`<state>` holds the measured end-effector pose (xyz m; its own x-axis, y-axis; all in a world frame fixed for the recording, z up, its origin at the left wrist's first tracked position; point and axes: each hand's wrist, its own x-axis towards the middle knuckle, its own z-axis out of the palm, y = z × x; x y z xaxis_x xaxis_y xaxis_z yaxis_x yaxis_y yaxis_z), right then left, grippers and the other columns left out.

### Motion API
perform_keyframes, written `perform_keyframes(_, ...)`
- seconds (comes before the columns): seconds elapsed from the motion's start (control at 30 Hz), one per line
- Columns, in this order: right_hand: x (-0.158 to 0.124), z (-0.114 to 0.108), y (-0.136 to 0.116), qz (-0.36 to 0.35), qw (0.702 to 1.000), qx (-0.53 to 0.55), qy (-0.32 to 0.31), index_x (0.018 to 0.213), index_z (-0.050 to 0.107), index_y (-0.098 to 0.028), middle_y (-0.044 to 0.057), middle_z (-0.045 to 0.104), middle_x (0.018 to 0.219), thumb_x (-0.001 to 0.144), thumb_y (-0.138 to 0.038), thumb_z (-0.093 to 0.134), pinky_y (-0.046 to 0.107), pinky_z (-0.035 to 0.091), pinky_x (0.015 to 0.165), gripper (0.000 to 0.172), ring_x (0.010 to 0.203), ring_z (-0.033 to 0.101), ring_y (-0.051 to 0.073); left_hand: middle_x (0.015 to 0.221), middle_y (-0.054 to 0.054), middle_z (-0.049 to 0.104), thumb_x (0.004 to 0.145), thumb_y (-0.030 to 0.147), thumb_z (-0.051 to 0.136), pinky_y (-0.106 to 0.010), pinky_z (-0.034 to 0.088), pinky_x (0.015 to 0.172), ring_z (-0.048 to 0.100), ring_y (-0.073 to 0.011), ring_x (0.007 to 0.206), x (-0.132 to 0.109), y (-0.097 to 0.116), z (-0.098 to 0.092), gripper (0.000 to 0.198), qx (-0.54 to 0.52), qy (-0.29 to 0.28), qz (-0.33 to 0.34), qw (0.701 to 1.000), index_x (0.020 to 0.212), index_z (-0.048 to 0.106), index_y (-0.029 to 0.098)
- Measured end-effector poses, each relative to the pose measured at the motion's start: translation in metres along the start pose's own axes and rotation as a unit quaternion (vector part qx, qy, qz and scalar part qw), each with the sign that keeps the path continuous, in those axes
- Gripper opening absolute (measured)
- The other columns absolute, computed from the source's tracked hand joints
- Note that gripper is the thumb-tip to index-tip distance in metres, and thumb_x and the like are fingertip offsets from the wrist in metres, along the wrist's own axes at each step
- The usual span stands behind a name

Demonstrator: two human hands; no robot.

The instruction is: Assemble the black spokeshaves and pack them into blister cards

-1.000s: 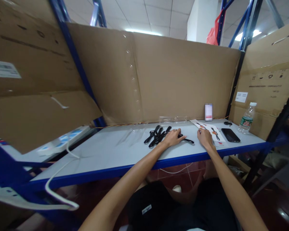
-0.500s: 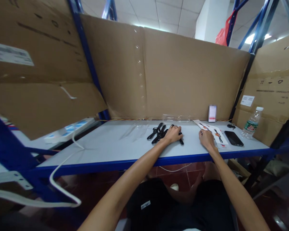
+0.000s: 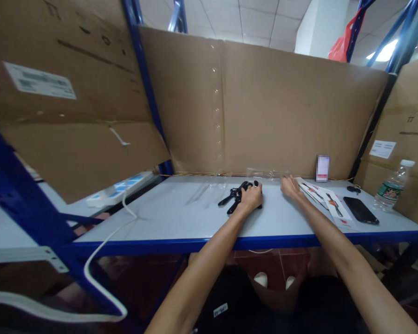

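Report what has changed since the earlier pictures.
The left hand has drawn the slender black pieces into a tighter bunch. The right hand has moved left and farther back, away from the printed cards toward the clear plastic. The cards, water bottle and flat black smartphone stayed put.

Black pieces (image 3: 236,202): at least three, too bunched up for an exact count lol. Printed cards (image 3: 334,206), two or more since they overlap. Then it's two phones (image 3: 361,210), one bottle (image 3: 390,190), one red bag (image 3: 341,46), one power strip (image 3: 134,183).
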<state>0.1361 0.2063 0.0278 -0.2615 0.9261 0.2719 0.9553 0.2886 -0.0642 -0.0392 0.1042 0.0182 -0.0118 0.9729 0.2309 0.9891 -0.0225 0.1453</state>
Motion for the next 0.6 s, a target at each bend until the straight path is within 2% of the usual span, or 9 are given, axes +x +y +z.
perform_keyframes(0.1,0.026,0.016,0.004,0.084,0.992,0.077,0.058,0.143,0.049,-0.009,0.024,0.054,0.143,0.093,-0.011,0.047,0.039,0.037,0.106,0.050,0.136,0.044,0.032,0.117,-0.020,0.069,0.089,0.009,0.042,-0.056,0.040,0.101,0.056,-0.0334,0.125,0.000,-0.005,0.000,0.044,0.011,0.000,-0.024,1.000,0.130,0.054,0.015)
perform_keyframes(0.17,0.040,0.024,0.011,0.137,0.981,0.120,0.067,0.146,0.043,-0.007,0.026,0.058,0.138,0.093,-0.014,0.051,0.041,0.038,0.105,0.054,0.133,0.048,0.033,0.119,-0.022,0.068,0.088,0.006,0.039,-0.058,0.042,0.100,0.055,-0.0348,0.125,0.000,-0.009,0.000,0.048,0.010,0.001,-0.042,0.999,0.133,0.052,0.014)
perform_keyframes(0.23,0.052,0.030,0.017,0.159,0.976,0.138,0.060,0.145,0.042,-0.005,0.027,0.061,0.132,0.092,-0.019,0.057,0.043,0.039,0.104,0.057,0.131,0.050,0.034,0.122,-0.023,0.066,0.087,0.004,0.038,-0.061,0.042,0.098,0.053,-0.0366,0.127,-0.001,-0.013,-0.001,0.052,0.006,0.001,-0.056,0.998,0.136,0.050,0.013)
perform_keyframes(0.3,0.060,0.034,0.021,0.178,0.969,0.161,0.059,0.140,0.049,-0.004,0.027,0.064,0.128,0.090,-0.023,0.062,0.043,0.040,0.104,0.055,0.130,0.052,0.035,0.124,-0.024,0.066,0.087,0.004,0.038,-0.064,0.041,0.099,0.052,-0.0375,0.128,-0.001,-0.016,-0.002,0.054,0.002,0.000,-0.063,0.998,0.139,0.049,0.012)
perform_keyframes(0.4,0.066,0.037,0.023,0.204,0.954,0.208,0.066,0.121,0.063,-0.006,0.027,0.067,0.121,0.087,-0.021,0.066,0.039,0.043,0.098,0.038,0.122,0.059,0.034,0.123,-0.024,0.066,0.087,0.004,0.039,-0.064,0.039,0.101,0.052,-0.0371,0.128,-0.002,-0.018,-0.003,0.052,-0.005,-0.002,-0.065,0.998,0.137,0.051,0.013)
perform_keyframes(0.47,0.066,0.037,0.024,0.213,0.942,0.250,0.075,0.106,0.069,-0.010,0.023,0.071,0.113,0.084,-0.018,0.066,0.035,0.046,0.091,0.023,0.112,0.064,0.030,0.122,-0.023,0.067,0.087,0.005,0.041,-0.061,0.039,0.102,0.054,-0.0360,0.126,-0.001,-0.019,-0.002,0.050,-0.005,-0.003,-0.059,0.998,0.135,0.053,0.013)
perform_keyframes(0.57,0.062,0.032,0.028,0.205,0.919,0.322,0.094,0.081,0.069,-0.015,0.014,0.074,0.094,0.079,-0.018,0.068,0.030,0.047,0.080,0.004,0.096,0.067,0.026,0.118,-0.023,0.068,0.088,0.006,0.042,-0.054,0.040,0.102,0.057,-0.0340,0.124,0.002,-0.021,0.000,0.048,0.008,0.007,-0.054,0.998,0.134,0.053,0.011)
perform_keyframes(0.6,0.060,0.030,0.030,0.198,0.911,0.348,0.102,0.075,0.066,-0.017,0.010,0.074,0.086,0.077,-0.018,0.068,0.028,0.047,0.076,0.003,0.091,0.067,0.024,0.117,-0.023,0.069,0.088,0.007,0.042,-0.052,0.040,0.101,0.057,-0.0335,0.123,0.004,-0.023,0.001,0.047,0.013,0.012,-0.055,0.998,0.134,0.053,0.011)
